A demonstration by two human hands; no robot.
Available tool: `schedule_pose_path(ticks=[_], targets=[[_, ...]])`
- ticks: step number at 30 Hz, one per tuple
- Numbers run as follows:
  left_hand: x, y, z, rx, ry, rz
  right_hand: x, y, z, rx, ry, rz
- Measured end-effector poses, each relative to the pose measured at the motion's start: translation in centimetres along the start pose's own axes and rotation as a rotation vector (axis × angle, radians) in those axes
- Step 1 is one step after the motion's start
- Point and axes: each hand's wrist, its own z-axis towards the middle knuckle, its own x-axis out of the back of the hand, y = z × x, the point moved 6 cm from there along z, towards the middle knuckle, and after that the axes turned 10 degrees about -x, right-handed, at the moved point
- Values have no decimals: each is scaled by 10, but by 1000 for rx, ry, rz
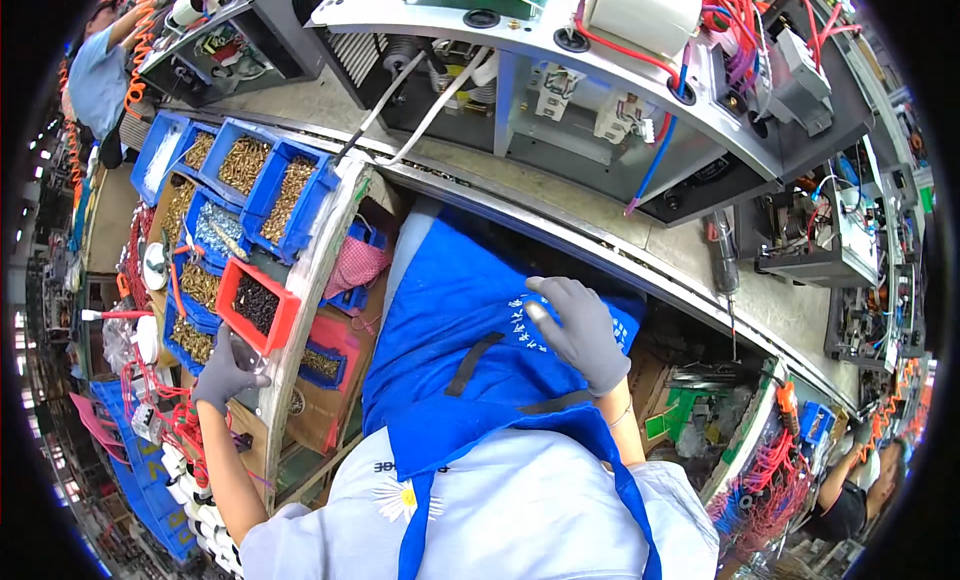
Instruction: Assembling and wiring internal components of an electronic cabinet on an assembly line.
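Note:
My left hand (228, 372), in a grey glove, is at the near corner of a red bin (293, 315) full of small black screws (255, 305). Its thumb and fingers are spread, and the fingertips reach the bin's edge; nothing shows in its grip. In front of my blue apron (430, 320) is my right hand (580, 335), also gloved, with loosely bent fingers, thumb apart and no object visible in it. Blue bins (318, 195) of brass-coloured and silvery small hardware stand beyond and left of the red one.
A grey metal cabinet (650, 195) with wired parts stands on the bench ahead. An electric screwdriver (722, 255) hangs at its right. Red wire bundles (765, 480) lie at the lower right. Another person (100, 75) is at the far left, and another (850, 495) at the right.

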Motion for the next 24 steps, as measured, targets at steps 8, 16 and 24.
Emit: schedule_pose_path(ticks=[8, 16, 24], targets=[[17, 30, -6, 268, -153, 146, 19, 5, 11, -56, 74, 42], [54, 236, 64, -337, 292, -232, 27, -19, 39, -120, 165, 211], [-23, 377, 170, -688, 368, 31, 17, -51, 25, -114, 139, 291]])
